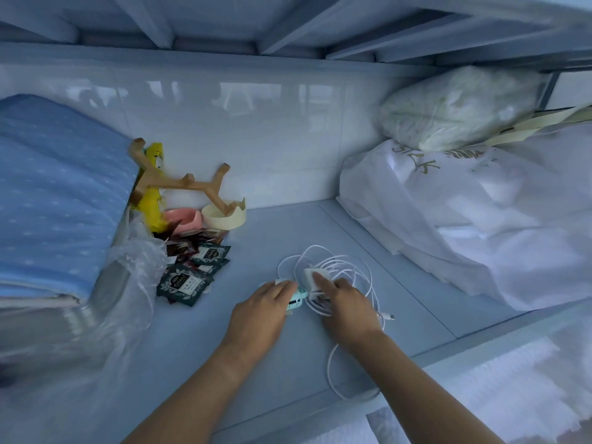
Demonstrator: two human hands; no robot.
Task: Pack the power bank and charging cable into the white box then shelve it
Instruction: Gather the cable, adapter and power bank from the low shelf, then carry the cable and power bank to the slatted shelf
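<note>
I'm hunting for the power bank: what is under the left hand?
A small teal device, probably the power bank, sticks out from under the left hand. The hand covers most of it, so its full shape is hidden.
</note>
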